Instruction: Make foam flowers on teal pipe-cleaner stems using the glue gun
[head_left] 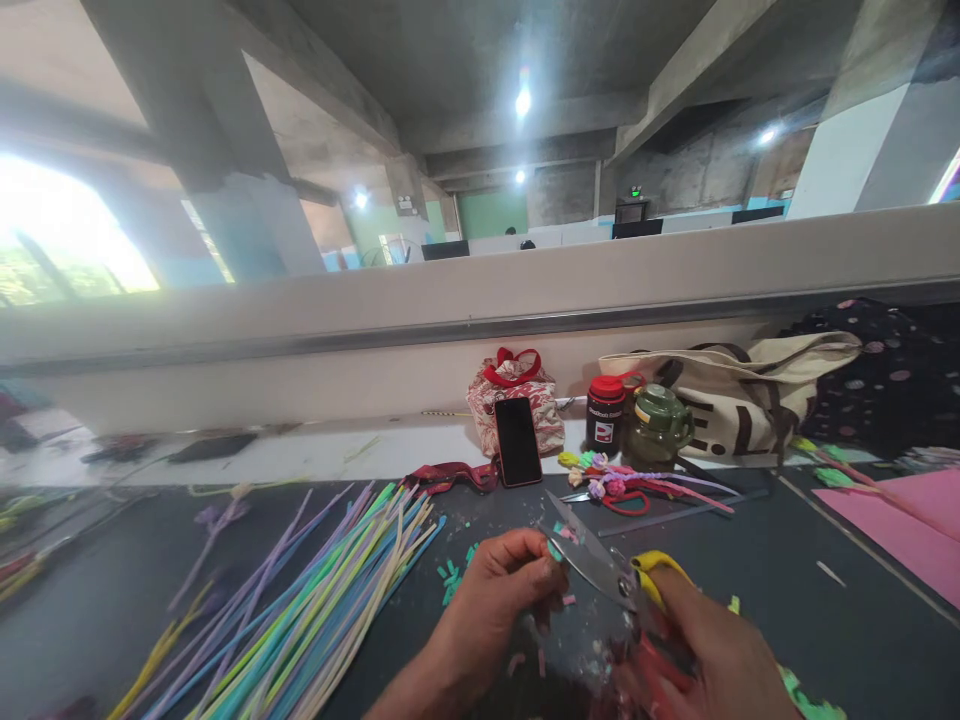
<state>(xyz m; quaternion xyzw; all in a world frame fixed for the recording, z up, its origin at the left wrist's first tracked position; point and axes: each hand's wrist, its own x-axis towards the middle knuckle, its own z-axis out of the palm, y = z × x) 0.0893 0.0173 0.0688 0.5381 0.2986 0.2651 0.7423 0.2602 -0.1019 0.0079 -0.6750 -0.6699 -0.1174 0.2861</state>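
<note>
My left hand [517, 580] is closed in a pinch on a small green piece [555, 550], mostly hidden by the fingertips. My right hand [720, 640] grips scissors [596, 562] with a yellow upper handle loop and a blurred red lower part. Their blades are parted, close beside the green piece; I cannot tell whether they touch it. Small green cut bits [450, 580] lie to the left of my left hand, and a few pink bits [516, 662] lie below it on the dark tabletop [420, 640].
Left lies a bundle of long pastel pipe cleaners [300, 600]. Behind my hands are a phone [517, 440] leaning on a patterned pouch [480, 390], pipe-cleaner flowers [600, 480], a red-capped bottle [604, 415], a green jug [656, 425] and a canvas bag [757, 400]. Pink sheet [900, 530] at right.
</note>
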